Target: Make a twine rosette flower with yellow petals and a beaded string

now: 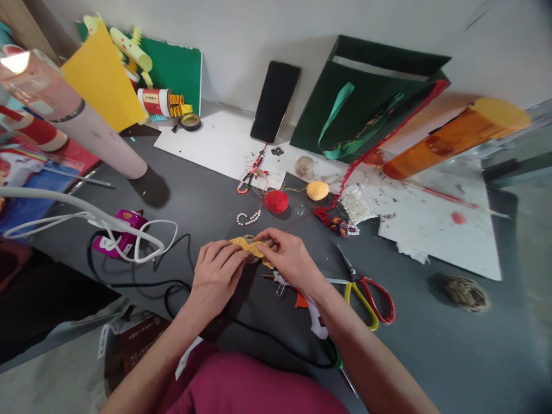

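Both hands meet over the dark grey table around a small yellow crocheted piece (246,244) with a brownish round bit behind it. My left hand (218,273) pinches its left end, fingers together. On the other end, my right hand (285,253) grips between thumb and fingers. Under my right wrist lies a white and orange glue gun (317,319), partly hidden by the forearm. Just beyond the hands sit a red ball (276,201), a yellow ball (318,190) and a curl of white beads (249,218).
Red-handled scissors (379,299) and yellow-handled scissors (360,302) lie right of my arm. A brown yarn bundle (468,294) is farther right. At the back are a phone (276,100), a green paper bag (366,103) and an orange cylinder (452,141). Black cables (142,284) cross the left.
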Demonstrator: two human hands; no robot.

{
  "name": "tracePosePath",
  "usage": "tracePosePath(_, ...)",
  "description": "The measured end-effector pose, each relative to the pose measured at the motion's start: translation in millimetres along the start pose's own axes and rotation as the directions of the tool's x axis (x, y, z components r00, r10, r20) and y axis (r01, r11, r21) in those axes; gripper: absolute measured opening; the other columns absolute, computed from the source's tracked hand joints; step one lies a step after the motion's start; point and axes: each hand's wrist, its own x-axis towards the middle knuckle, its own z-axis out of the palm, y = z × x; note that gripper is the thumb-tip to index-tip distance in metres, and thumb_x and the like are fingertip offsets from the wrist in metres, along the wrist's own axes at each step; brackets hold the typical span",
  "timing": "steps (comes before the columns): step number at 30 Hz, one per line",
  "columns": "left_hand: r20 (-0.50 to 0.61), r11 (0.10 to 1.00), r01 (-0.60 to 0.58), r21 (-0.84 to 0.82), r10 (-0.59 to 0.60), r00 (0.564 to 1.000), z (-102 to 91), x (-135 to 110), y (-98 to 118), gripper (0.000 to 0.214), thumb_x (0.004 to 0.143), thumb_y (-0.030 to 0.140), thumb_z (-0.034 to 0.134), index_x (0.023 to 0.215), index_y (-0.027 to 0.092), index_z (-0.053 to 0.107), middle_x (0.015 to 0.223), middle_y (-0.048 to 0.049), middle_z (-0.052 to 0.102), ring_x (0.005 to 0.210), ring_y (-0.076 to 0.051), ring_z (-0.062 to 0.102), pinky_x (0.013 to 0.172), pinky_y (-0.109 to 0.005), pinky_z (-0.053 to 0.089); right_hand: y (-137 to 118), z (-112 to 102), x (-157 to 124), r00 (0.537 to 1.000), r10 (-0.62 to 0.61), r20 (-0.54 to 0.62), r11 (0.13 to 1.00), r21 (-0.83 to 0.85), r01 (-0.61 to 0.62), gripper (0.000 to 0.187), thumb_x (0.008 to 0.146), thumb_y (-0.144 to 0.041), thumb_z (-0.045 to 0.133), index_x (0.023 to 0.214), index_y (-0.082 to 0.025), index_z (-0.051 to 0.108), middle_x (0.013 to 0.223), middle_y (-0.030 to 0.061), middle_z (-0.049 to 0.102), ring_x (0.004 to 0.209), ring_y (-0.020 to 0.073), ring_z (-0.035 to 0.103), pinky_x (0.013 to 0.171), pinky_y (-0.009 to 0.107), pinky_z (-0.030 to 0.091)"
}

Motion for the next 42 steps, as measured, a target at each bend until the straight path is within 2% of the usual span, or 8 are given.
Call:
tracePosePath(4, -0.001, 0.996, -0.040, 0.074, 0.040, 0.999, 1.1, 1, 2, 0.030, 0.090, 0.013, 0.055, 0.116, 0.022, 0.066, 0.101, -0.0080, 0.072, 0.100, -0.025, 0.058, 0.087, -0.041, 0.043, 1, 0, -1, 1.000, -0.011, -0.002, 1.000, -0.028, 0.011, 0.011, 0.081, -0.022, 0.057, 0.086, -0.021, 0.066, 0.068, -0.0008, 0.070, 0.061, 0.0148, 0.064, 0.059, 0.024, 0.047)
tracePosePath(9, 0.015, 0.990, -0.058, 0.127, 0.056, 0.998, 4.6, 1, 4, 0.029, 0.090, 0.014, 0.056, 0.116, 0.018, 0.065, 0.104, -0.0106, 0.070, 0.100, -0.027, 0.056, 0.084, -0.041, 0.045, 6, 1, -2, 1.000, -0.019, 0.004, 0.997, -0.069, 0.019, 0.010, 0.083, -0.023, 0.058, 0.089, -0.022, 0.065, 0.069, 0.0000, 0.069, 0.063, 0.0161, 0.065, 0.060, 0.026, 0.049)
tracePosePath(20, 0.030, 0.995, -0.041, 0.086, 0.038, 0.999, 5.5, 2, 3, 0.028, 0.090, 0.014, 0.056, 0.117, 0.018, 0.064, 0.105, -0.0103, 0.069, 0.101, -0.026, 0.055, 0.085, -0.041, 0.045, 4, -5, -7, 1.000, -0.006, -0.008, 0.989, -0.149, 0.005, 0.011, 0.084, -0.021, 0.059, 0.094, -0.023, 0.064, 0.070, -0.0007, 0.067, 0.065, 0.0171, 0.064, 0.062, 0.027, 0.046)
tracePosePath(25, -0.004, 1.000, -0.003, 0.014, 0.003, 1.000, 1.1, 6, -2, 0.025, 0.092, 0.015, 0.054, 0.115, 0.020, 0.063, 0.099, -0.0078, 0.072, 0.095, -0.022, 0.057, 0.085, -0.037, 0.044, 5, -2, -6, 0.998, -0.043, -0.037, 0.985, -0.168, 0.036, 0.009, 0.086, -0.023, 0.059, 0.093, -0.022, 0.064, 0.077, 0.0017, 0.068, 0.072, 0.0174, 0.064, 0.068, 0.028, 0.047)
tracePosePath(29, -0.021, 0.996, 0.083, 0.030, -0.082, 0.996, -0.8, 14, -10, 0.022, 0.094, 0.020, 0.053, 0.110, 0.022, 0.067, 0.096, -0.0071, 0.069, 0.089, -0.021, 0.058, 0.081, -0.036, 0.044, 5, 0, -5, 0.997, -0.059, -0.054, 0.982, -0.183, 0.048, 0.012, 0.082, -0.021, 0.062, 0.094, -0.022, 0.064, 0.074, -0.0005, 0.066, 0.068, 0.0162, 0.062, 0.067, 0.028, 0.045)
tracePosePath(33, 0.099, 0.990, 0.140, 0.003, -0.140, 0.985, 0.0, 22, -19, 0.025, 0.091, 0.025, 0.057, 0.114, 0.022, 0.065, 0.104, -0.0074, 0.068, 0.096, -0.023, 0.058, 0.084, -0.036, 0.045, 5, 2, -3, 0.995, -0.066, -0.072, 0.986, -0.161, 0.053, 0.008, 0.078, -0.018, 0.065, 0.085, -0.022, 0.063, 0.069, -0.0018, 0.063, 0.064, 0.0155, 0.059, 0.064, 0.026, 0.044)
tracePosePath(38, 0.277, 0.975, 0.207, -0.085, -0.177, 0.944, 0.1, 30, -22, 0.024, 0.090, 0.023, 0.057, 0.113, 0.022, 0.065, 0.105, -0.0061, 0.070, 0.098, -0.023, 0.059, 0.085, -0.037, 0.045, 6, 0, -2, 0.994, -0.084, -0.070, 0.995, -0.060, 0.080, 0.007, 0.079, -0.018, 0.060, 0.073, -0.022, 0.058, 0.070, -0.0008, 0.063, 0.065, 0.0149, 0.059, 0.064, 0.026, 0.043)
tracePosePath(42, 0.320, 0.958, 0.255, -0.131, -0.203, 0.926, -0.9, 33, -22, 0.026, 0.088, 0.021, 0.058, 0.114, 0.021, 0.065, 0.099, -0.0064, 0.070, 0.093, -0.023, 0.060, 0.083, -0.038, 0.046, 4, -4, -1, 0.998, -0.047, -0.041, 0.994, 0.100, 0.051, 0.004, 0.078, -0.023, 0.058, 0.075, -0.021, 0.059, 0.068, -0.0017, 0.062, 0.063, 0.0139, 0.058, 0.061, 0.025, 0.043)
